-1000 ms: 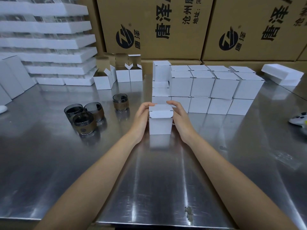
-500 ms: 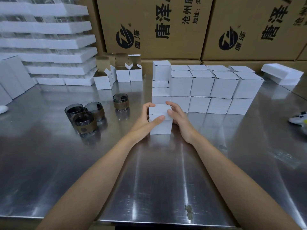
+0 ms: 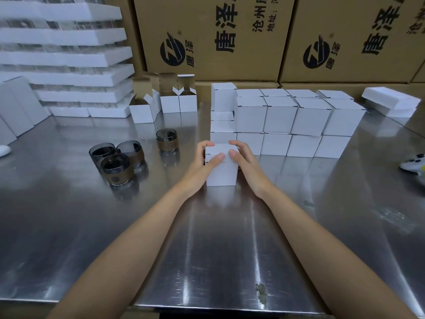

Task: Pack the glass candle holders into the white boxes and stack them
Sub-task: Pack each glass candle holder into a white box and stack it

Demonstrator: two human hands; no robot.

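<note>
At the centre of the steel table [image 3: 230, 238], left hand [image 3: 202, 165] and right hand [image 3: 248, 165] grip a small white cardboard box [image 3: 222, 174], closing its lid; next it likely needs lifting onto the far white-box stack [image 3: 280, 118].

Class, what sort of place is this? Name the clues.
Probably a packing workshop or warehouse: large printed cartons behind, closed white boxes stacked on a steel table, glass candle holders waiting.

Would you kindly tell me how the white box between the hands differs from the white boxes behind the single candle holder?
The held box has its lid folded shut; the open boxes have flaps standing up, brown inside. The held box is gripped by the left hand and right hand; the open boxes stand untouched. Both are white.
</note>
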